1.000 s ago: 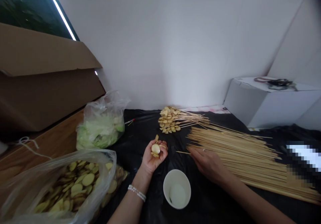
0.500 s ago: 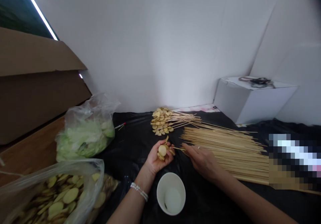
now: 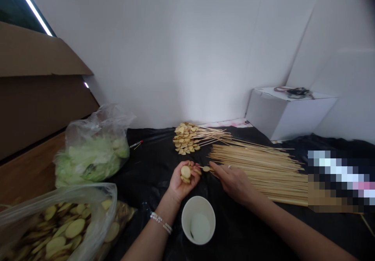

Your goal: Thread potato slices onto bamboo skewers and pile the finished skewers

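Observation:
My left hand, wearing a beaded bracelet, is closed round several potato slices, one round cut face turned up. My right hand, a ring on one finger, pinches a thin wooden skewer; its tip points left at the held slices. A single potato slice sits on the skewer just short of my right fingertips. Below and between the hands stands a white cup with something pale inside. Behind them lies a pile of skewered potato slices, sticks pointing right.
Bare bamboo skewers lie spread under and beyond my right forearm. At the left are an open plastic bag of potato slices and a clear bag of pale green leaves. A white box stands back right, against the wall.
A potato slice now shows on the skewer near my right fingers, apart from those in my left hand. The whole view has shifted slightly.

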Demonstrator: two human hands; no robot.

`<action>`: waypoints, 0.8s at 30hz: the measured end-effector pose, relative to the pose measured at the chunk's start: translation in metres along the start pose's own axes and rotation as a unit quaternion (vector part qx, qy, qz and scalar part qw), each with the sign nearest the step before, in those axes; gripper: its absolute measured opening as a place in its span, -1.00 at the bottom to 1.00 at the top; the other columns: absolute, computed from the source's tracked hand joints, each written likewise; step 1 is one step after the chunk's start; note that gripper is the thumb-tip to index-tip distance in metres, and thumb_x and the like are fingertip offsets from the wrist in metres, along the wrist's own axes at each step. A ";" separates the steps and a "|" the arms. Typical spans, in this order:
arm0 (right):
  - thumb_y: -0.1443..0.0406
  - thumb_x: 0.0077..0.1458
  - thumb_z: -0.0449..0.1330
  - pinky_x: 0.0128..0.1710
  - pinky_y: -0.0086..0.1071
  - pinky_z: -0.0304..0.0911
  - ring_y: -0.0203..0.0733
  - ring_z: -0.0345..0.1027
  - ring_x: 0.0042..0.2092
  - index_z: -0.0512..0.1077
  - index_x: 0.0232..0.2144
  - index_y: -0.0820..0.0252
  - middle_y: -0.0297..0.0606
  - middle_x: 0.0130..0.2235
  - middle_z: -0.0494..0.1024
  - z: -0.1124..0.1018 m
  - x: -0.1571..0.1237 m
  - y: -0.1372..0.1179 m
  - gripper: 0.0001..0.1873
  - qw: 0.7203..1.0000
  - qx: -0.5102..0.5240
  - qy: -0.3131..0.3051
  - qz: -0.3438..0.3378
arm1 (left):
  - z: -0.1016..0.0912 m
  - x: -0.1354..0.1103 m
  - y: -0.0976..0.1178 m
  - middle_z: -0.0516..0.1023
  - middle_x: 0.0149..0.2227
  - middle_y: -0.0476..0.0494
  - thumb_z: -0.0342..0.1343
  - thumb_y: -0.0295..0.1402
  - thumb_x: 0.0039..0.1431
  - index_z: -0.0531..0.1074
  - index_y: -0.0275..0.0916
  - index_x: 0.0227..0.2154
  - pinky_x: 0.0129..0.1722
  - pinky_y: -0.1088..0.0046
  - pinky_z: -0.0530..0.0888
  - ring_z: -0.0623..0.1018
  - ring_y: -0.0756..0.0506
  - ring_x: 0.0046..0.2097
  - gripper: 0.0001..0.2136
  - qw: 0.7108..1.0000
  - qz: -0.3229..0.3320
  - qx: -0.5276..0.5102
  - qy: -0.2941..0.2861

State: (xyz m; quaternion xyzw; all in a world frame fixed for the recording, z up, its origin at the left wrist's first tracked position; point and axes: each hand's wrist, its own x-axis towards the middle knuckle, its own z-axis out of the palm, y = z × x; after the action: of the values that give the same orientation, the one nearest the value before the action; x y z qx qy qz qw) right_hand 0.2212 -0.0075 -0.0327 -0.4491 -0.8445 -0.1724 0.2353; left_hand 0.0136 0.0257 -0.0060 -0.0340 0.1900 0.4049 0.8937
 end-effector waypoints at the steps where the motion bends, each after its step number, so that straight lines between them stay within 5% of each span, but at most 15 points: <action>1: 0.47 0.11 -0.01 -0.45 -0.39 0.11 -0.25 0.35 -0.38 0.28 0.09 0.28 -0.19 -0.32 0.53 0.000 0.000 0.000 -0.53 1.000 -0.001 0.007 0.003 | 0.001 -0.001 0.000 0.37 -0.41 -0.15 -0.03 -0.49 0.08 0.30 -0.30 -0.48 -0.55 0.57 0.43 0.44 0.02 -0.44 -0.93 0.999 0.035 -0.023 0.000; 4: 0.45 0.13 -0.01 -0.42 -0.39 0.12 -0.26 0.35 -0.36 0.30 0.06 0.28 -0.19 -0.28 0.53 -0.001 -0.001 -0.002 -0.57 0.999 0.011 0.023 -0.019 | 0.000 0.000 -0.002 0.39 -0.38 -0.17 -0.03 -0.50 0.08 0.32 -0.31 -0.43 -0.52 0.54 0.47 0.46 0.01 -0.42 -0.95 0.997 0.061 -0.057 0.005; 11: 0.44 0.15 -0.01 -0.45 -0.38 0.09 -0.25 0.32 -0.40 0.36 -0.04 0.27 -0.23 -0.37 0.50 -0.003 0.000 -0.018 -0.67 0.997 0.033 0.022 -0.070 | -0.006 0.008 -0.011 0.43 -0.33 -0.23 0.00 -0.48 0.09 0.36 -0.34 -0.41 -0.45 0.49 0.52 0.50 -0.02 -0.38 -0.94 1.000 -0.009 -0.021 0.002; 15: 0.45 0.13 -0.01 -0.44 -0.40 0.10 -0.26 0.31 -0.40 0.40 -0.12 0.27 -0.22 -0.39 0.49 -0.002 0.002 -0.022 -0.71 0.997 0.049 0.017 -0.051 | -0.007 0.010 -0.012 0.48 -0.32 -0.26 0.01 -0.47 0.10 0.38 -0.35 -0.41 -0.41 0.44 0.54 0.53 -0.07 -0.33 -0.93 1.000 -0.006 0.016 0.024; 20: 0.46 0.11 -0.02 -0.41 -0.43 0.14 -0.28 0.34 -0.36 0.28 0.09 0.20 -0.21 -0.30 0.52 -0.006 0.003 -0.017 -0.53 0.995 0.088 -0.009 -0.039 | -0.006 0.009 -0.012 0.53 -0.28 -0.33 0.03 -0.46 0.09 0.40 -0.38 -0.43 -0.40 0.42 0.54 0.55 -0.08 -0.34 -0.91 0.998 0.004 0.044 0.042; 24: 0.41 0.14 -0.01 -0.39 -0.43 0.13 -0.26 0.36 -0.33 0.32 0.05 0.18 -0.20 -0.27 0.52 -0.008 0.004 -0.004 -0.59 0.998 0.054 -0.008 0.037 | -0.003 0.007 -0.009 0.53 -0.32 -0.28 0.02 -0.46 0.10 0.38 -0.35 -0.47 -0.30 0.33 0.55 0.57 -0.14 -0.24 -0.90 0.997 0.054 0.003 0.051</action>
State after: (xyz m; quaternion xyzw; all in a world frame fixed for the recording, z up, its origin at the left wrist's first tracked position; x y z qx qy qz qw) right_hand 0.2174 -0.0112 -0.0242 -0.4676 -0.8374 -0.1145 0.2587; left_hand 0.0230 0.0240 -0.0118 -0.0414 0.2380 0.4494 0.8601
